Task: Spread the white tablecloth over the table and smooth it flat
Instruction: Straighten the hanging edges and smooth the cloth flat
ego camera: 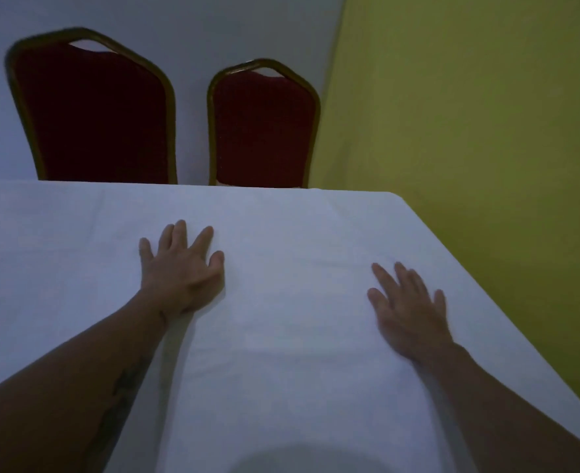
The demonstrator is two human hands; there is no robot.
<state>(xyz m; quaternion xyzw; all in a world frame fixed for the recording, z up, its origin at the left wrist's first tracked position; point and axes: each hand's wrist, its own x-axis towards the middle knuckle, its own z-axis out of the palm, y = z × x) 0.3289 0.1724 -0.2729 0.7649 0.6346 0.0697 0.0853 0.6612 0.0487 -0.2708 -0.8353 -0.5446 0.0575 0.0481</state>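
Observation:
The white tablecloth (281,240) covers the whole tabletop in view, reaching the far edge and the right edge, with faint creases across it. My left hand (179,268) lies palm down on the cloth near the middle, fingers spread. My right hand (411,308) lies palm down too, fingers apart, closer to the right edge. Neither hand holds anything. The table under the cloth is hidden.
Two red padded chairs with gold frames, one on the left (90,110) and one on the right (264,128), stand behind the table's far edge against a pale wall. A yellow-green surface (486,131) fills the room to the right of the table.

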